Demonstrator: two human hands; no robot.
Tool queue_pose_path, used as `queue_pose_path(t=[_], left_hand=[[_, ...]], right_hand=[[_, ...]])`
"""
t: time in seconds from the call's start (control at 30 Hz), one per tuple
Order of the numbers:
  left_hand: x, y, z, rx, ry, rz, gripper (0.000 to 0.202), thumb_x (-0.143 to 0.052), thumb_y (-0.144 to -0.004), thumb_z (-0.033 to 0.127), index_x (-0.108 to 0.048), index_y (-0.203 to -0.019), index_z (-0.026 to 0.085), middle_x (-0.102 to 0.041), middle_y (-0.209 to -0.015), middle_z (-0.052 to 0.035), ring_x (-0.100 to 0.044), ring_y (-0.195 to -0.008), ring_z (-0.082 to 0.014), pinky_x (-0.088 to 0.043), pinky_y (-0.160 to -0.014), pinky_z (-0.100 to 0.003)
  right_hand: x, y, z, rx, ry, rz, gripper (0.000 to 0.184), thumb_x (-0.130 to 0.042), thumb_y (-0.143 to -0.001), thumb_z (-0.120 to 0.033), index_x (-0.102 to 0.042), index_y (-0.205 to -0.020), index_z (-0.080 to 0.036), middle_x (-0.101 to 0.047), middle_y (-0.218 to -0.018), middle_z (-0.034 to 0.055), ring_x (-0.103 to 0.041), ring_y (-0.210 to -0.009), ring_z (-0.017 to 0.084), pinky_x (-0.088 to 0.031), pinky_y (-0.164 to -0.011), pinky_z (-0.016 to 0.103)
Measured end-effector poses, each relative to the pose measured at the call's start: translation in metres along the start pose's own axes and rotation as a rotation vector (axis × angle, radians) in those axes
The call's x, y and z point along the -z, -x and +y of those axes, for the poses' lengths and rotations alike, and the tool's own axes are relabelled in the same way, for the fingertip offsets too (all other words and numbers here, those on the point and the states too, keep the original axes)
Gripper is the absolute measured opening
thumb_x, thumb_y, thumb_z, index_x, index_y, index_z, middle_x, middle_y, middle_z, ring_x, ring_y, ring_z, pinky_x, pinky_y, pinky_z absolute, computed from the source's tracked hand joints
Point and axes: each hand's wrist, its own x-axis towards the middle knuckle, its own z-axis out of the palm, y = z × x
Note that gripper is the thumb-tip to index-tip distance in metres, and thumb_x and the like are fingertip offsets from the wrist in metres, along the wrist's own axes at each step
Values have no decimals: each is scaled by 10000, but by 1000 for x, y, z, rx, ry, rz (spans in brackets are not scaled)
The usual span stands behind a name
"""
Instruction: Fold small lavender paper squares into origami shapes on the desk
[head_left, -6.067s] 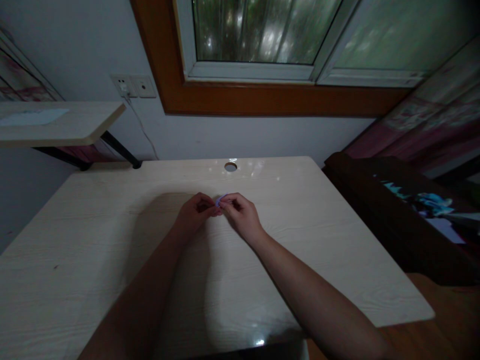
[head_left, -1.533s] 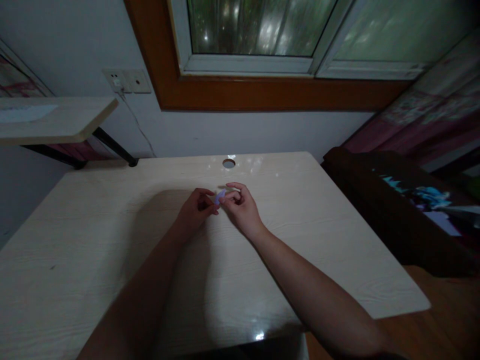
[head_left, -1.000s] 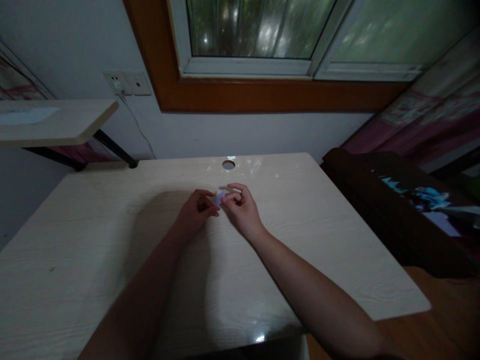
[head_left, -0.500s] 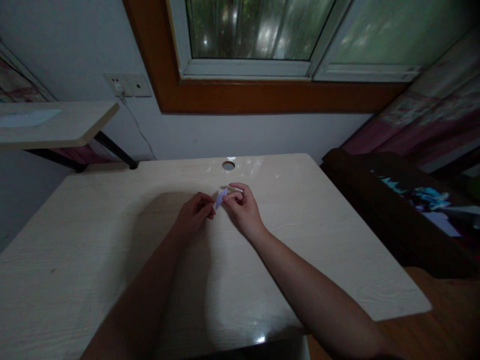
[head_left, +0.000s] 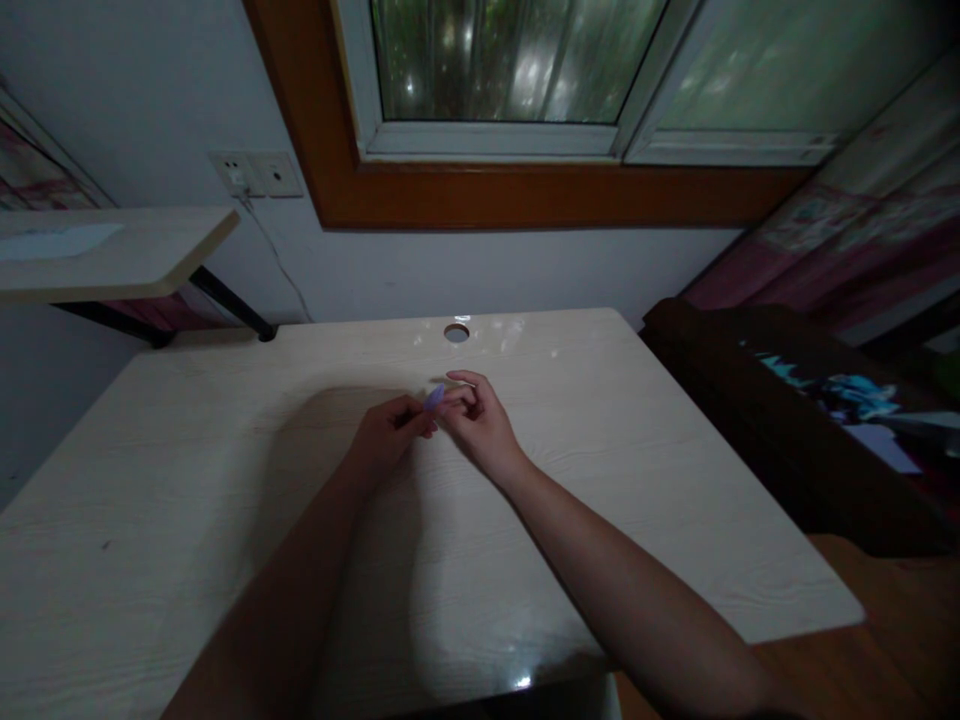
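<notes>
A small piece of folded purple paper is pinched between my two hands, above the far middle of the pale wooden table. My left hand has thumb and fingers closed on its left side. On its right side, the thumb and bent fingers of my right hand press against it, while the index finger reaches out over the top. Fingers cover much of the paper, so its full shape is hidden.
Near the table's back edge is a round cable hole. A raised shelf on black legs stands at the left. A dark wooden cabinet with several items on top stands at the right. The window is behind.
My right hand has moved slightly left, closer to my left hand. The purple paper has shifted down and left, and less of it shows between the fingers.
</notes>
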Motion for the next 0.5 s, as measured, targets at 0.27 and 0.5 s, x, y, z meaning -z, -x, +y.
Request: queue_pose_path(t=[0.27, 0.5], left_hand=[[0, 1, 2, 2, -65, -25, 246, -680, -819, 413, -672, -729, 184, -708, -714, -23, -662, -696, -172, -515, -704, -284], [-1, 1, 3, 23, 2, -50, 265, -696, -807, 433, -683, -732, 179, -712, -707, -34, -663, -678, -172, -522, -695, -286]], right_hand=[[0, 1, -1, 31, 41, 22, 442, -728, -791, -303, -545, -1193, -291, -615, -814, -35, -612, -700, 133, -503, -683, 282], [-1, 4, -6, 50, 50, 51, 411, -689, -819, -290, -534, -1199, -292, -629, -778, -41, -604, -700, 139, -481, -705, 292]])
